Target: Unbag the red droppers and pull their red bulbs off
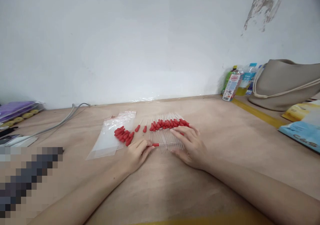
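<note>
On the wooden table [225,135] lies a row of clear glass droppers with red rubber bulbs [170,122]. My left hand [137,153] pinches the red bulb end of one dropper [160,144] lying crosswise in front of the row. My right hand [191,145] rests on that dropper's glass tube and the tubes of the row, fingers spread. A loose heap of red bulbs [124,134] sits just left of the row, with two single bulbs [141,128] between them.
A clear plastic bag [110,135] lies left of the bulbs. Grey cables [60,121] run along the left. Bottles [237,82], a beige bag [285,83] and printed packets [302,125] stand at the right, with a yellow strip [260,114] on the table nearby.
</note>
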